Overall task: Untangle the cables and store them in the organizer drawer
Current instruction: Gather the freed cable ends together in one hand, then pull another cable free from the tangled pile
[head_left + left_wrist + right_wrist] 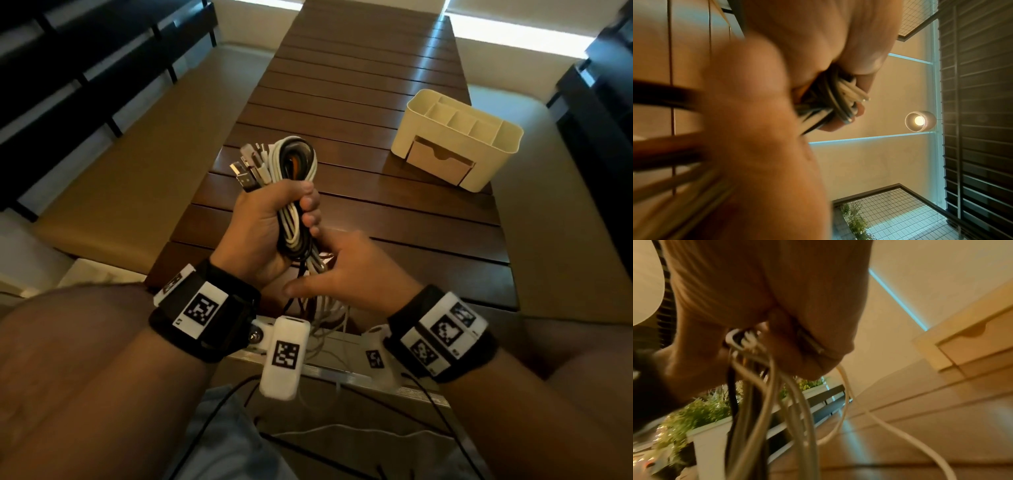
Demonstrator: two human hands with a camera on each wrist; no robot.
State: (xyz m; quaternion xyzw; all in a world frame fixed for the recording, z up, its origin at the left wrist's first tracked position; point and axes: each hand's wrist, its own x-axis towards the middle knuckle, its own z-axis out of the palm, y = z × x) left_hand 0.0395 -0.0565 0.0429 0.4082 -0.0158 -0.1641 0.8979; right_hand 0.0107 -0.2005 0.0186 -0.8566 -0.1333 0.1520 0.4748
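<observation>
Above the near end of the slatted wooden table (359, 102), the left hand (263, 222) was clenched round a bundle of cables (294, 164), white, black and one orange, with plugs fanned at the upper left. The right hand (356, 270) pinched strands hanging below that fist; loose ends trailed past the table edge. The organizer (479, 113) stood well apart, on the table's right side, its drawer (438, 161) closed. Wrist bands carried square black-and-white coded tags; no legible writing.
</observation>
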